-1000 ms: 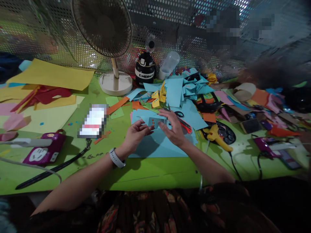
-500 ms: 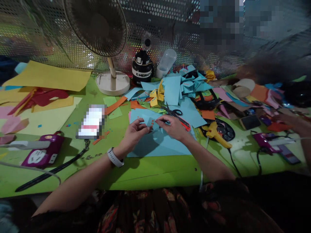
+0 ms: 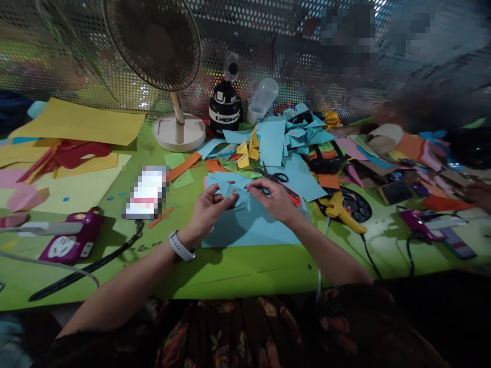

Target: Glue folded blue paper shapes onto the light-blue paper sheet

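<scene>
A small blue paper piece (image 3: 237, 192) with tiny red marks is held between both my hands, above a large blue sheet (image 3: 253, 225) on the green table (image 3: 245, 271). My left hand (image 3: 209, 209), with a white watch on its wrist, pinches the piece's left side. The fingers of my right hand (image 3: 272, 199) pinch its right edge. Black-handled scissors (image 3: 276, 178) and a red craft knife (image 3: 292, 195) lie just beyond my right hand.
A yellow glue gun (image 3: 339, 210) and purple tools (image 3: 418, 224) lie at right. At the back stand a fan (image 3: 178, 128), a black bottle (image 3: 225, 108) and piles of paper scraps (image 3: 291, 135). A phone (image 3: 146, 193), purple device (image 3: 71, 239) and yellow sheets (image 3: 80, 122) are at left.
Both hands have drawn closer together and turned the small blue piece. My right hand went from lying flatter on the sheet to pinching the piece's edge.
</scene>
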`<state>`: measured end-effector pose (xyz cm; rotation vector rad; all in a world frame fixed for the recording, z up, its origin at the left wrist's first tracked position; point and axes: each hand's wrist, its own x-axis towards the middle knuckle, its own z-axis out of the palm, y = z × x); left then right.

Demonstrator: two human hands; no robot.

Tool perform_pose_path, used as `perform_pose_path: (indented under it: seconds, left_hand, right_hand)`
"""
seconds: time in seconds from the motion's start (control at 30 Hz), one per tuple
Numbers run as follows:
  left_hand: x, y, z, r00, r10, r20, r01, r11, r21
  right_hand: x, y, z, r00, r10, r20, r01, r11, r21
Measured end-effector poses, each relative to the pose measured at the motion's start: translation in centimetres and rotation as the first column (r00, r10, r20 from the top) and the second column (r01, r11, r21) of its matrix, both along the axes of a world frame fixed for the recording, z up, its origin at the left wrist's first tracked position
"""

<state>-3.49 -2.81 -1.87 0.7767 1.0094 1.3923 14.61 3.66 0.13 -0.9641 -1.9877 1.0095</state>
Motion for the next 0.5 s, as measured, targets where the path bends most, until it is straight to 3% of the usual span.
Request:
perform_pose_path:
  seconds: [0.2, 0.37, 0.5]
  left_hand:
    - [-0.5, 0.3, 0.3, 0.998, 0.022, 0.053, -0.023, 1.0, 0.021]
    - [-0.7, 0.2, 0.2, 0.993, 0.005, 0.12, 0.0, 0.999, -0.043]
    - [-0.6, 0.1, 0.2, 0.996, 0.056, 0.068, -0.053, 0.998, -0.045]
  right_hand:
    - [0.9, 0.5, 0.7, 0.995, 0.035, 0.097, -0.035, 0.999, 0.005]
    - [1.3, 0.4, 0.8, 0.984, 0.051, 0.169, -0.051, 0.999, -0.005]
    - [1.5, -0.1, 0.6, 0.982, 0.079, 0.17, -0.074, 0.997, -0.035]
